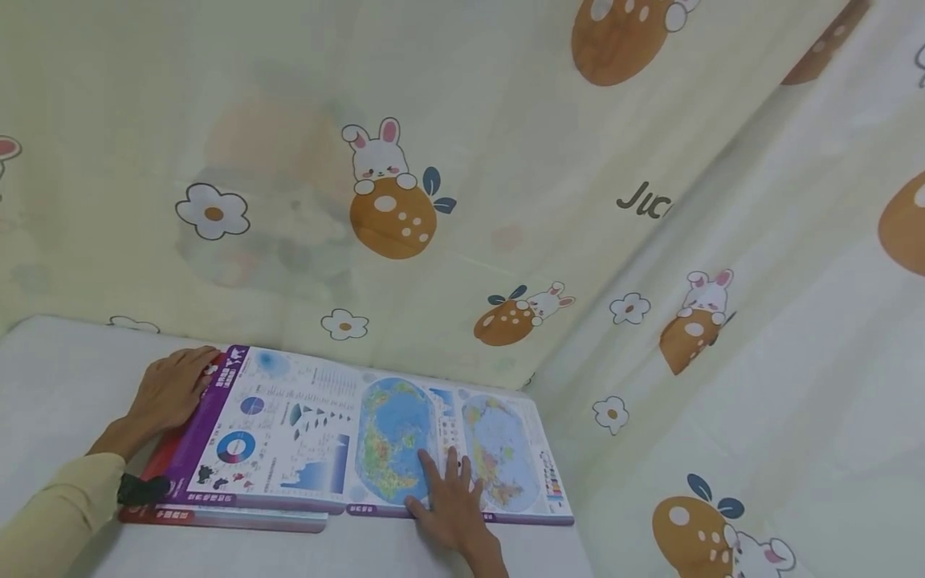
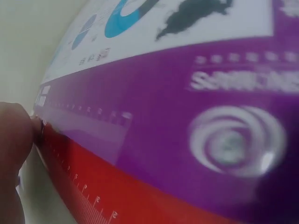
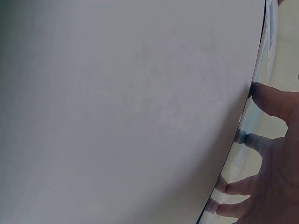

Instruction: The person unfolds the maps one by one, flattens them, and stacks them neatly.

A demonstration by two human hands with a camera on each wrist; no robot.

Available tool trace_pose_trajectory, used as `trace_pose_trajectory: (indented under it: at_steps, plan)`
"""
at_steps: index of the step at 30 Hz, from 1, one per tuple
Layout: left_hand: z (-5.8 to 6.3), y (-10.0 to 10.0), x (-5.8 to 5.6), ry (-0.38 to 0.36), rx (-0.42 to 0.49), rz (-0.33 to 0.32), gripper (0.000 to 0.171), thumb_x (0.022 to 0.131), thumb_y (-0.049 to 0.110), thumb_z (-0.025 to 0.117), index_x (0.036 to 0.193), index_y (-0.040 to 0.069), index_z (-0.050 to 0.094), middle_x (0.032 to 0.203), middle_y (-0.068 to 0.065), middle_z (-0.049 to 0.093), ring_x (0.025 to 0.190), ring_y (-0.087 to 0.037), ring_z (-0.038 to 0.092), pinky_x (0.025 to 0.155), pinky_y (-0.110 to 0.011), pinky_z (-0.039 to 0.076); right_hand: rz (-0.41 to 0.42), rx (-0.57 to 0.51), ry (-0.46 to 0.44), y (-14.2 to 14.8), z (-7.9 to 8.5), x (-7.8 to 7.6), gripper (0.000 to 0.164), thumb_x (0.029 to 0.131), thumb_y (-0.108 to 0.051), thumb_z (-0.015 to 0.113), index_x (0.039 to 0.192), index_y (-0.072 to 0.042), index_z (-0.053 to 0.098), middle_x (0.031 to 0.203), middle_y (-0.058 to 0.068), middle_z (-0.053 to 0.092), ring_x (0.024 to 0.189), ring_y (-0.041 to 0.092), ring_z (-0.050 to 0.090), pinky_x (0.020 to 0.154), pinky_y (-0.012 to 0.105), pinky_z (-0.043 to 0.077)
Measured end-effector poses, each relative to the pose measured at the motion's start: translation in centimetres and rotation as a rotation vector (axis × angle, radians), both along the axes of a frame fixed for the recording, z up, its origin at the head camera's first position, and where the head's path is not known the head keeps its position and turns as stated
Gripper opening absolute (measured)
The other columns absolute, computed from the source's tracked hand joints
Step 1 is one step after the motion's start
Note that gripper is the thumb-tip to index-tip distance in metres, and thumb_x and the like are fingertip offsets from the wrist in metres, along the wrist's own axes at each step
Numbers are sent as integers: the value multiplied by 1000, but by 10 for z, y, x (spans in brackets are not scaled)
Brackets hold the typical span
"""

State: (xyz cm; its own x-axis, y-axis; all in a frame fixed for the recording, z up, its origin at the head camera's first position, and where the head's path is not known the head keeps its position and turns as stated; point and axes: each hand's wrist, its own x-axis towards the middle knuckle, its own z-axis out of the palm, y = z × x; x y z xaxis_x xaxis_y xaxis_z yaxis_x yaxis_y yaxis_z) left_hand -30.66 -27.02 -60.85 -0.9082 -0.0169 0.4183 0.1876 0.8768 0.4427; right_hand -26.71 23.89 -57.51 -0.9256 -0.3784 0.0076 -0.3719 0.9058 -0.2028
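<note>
A folding laminated world map (image 1: 318, 417) with a purple border lies spread on the white table; charts fill its left panel and two oval world maps its right. Under its left side a red-edged sheet (image 1: 165, 449) sticks out, its ruler marks showing in the left wrist view. My left hand (image 1: 168, 389) rests along the left edges of both. In the left wrist view, part of that hand (image 2: 11, 154) is close by the red edge. With fingers spread, my right hand (image 1: 454, 502) lies on the lower right panel, and its fingertips (image 3: 229, 188) touch the glossy surface.
The white tabletop (image 1: 58, 401) extends left of the map and along its front. Behind the table hangs a pale curtain (image 1: 448, 321) printed with rabbits and flowers; another patterned curtain (image 1: 723, 417) hangs close at the right end.
</note>
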Motion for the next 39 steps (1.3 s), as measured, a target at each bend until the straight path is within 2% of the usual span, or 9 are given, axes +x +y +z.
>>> trace_pose_trajectory:
  at_steps: [6,12,29,39]
  plan:
    - [2,1,3,11,-5,8,52,101,7,65,148,-10,53,151,-36,53,136,-57,45,109,-80,38,3,-7,-5,1,-1,-11,82,101,-62,61,168,-19,40,167,43,33,149,75,31,102,99,28]
    - [5,4,6,11,-13,13,52,100,8,66,146,-11,54,150,-36,54,135,-57,47,109,-81,39,-15,-4,-39,-1,5,-17,84,100,-66,61,168,-21,40,169,41,32,152,72,31,105,98,27]
    - [3,10,21,8,19,17,52,100,6,66,148,-9,54,152,-35,55,137,-58,46,112,-80,38,-41,-7,-64,-2,5,-18,85,97,-67,62,167,-24,41,171,37,33,155,69,30,108,98,24]
    - [2,11,29,9,2,4,53,99,9,67,148,-8,55,151,-34,56,136,-57,47,110,-80,39,-48,-10,-68,-2,5,-19,86,97,-67,62,167,-22,41,171,39,32,155,70,29,108,98,23]
